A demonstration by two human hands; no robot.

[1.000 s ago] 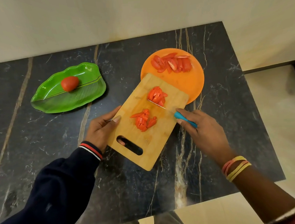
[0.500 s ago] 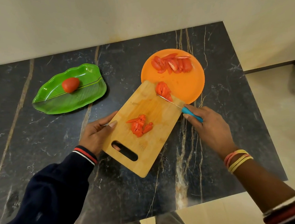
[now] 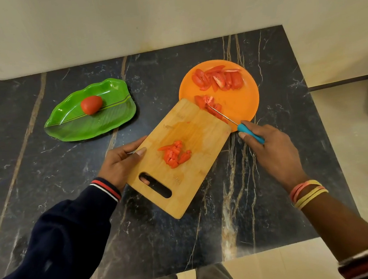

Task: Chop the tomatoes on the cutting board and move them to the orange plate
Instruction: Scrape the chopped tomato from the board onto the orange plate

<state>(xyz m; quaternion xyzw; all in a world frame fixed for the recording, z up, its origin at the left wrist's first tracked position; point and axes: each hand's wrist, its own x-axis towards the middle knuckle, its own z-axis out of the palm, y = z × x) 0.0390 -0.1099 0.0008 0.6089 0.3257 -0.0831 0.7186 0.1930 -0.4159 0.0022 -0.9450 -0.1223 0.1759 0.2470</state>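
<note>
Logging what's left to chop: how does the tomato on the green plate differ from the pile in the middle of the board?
The tomato on the green plate is whole and smooth; the pile on the cutting board is cut into small pieces. The tomato lies away from both hands; the pile lies on the board the left hand grips. Both are red, neither on the orange plate.
</note>
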